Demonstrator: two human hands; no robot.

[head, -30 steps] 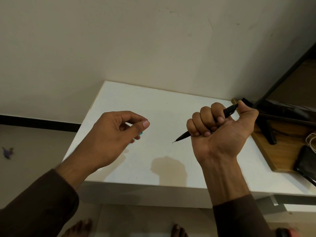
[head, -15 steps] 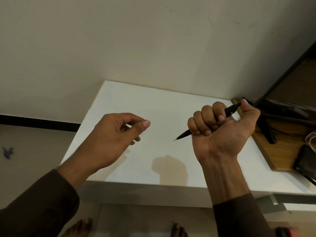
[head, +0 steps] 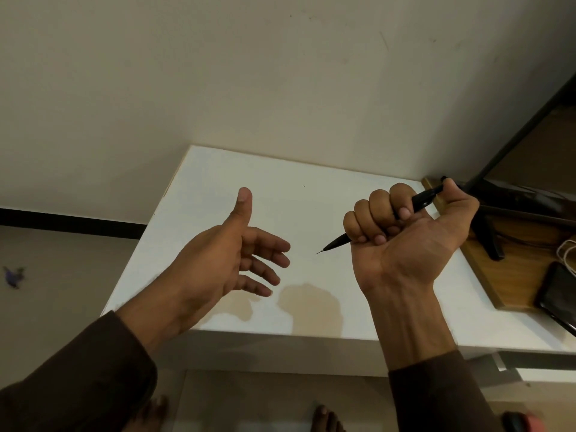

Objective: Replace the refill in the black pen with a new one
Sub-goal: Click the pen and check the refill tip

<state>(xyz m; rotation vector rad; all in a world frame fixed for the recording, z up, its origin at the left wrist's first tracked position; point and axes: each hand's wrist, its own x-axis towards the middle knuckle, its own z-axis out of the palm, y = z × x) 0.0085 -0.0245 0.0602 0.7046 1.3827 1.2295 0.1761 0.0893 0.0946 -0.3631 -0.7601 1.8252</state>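
Note:
My right hand (head: 408, 241) is closed in a fist around the black pen (head: 338, 241), held above the white table (head: 218, 173). The pen's fine tip sticks out lower left of the fist, and its rear end shows past my thumb at the upper right. My left hand (head: 224, 260) hovers over the table to the left of the pen tip, fingers spread, thumb up, with nothing in it. No loose refill is visible.
A wooden board (head: 514, 275) lies at the table's right side with a black stand (head: 489, 235), a dark phone (head: 558, 294) and a white cable (head: 565, 254) on it. The wall rises behind the table. My bare feet (head: 324, 416) show on the floor below.
My left hand has opened from a pinched curl into spread fingers with the thumb raised; the small blue thing seen at its fingertips earlier is gone from view. The right hand and pen stayed put.

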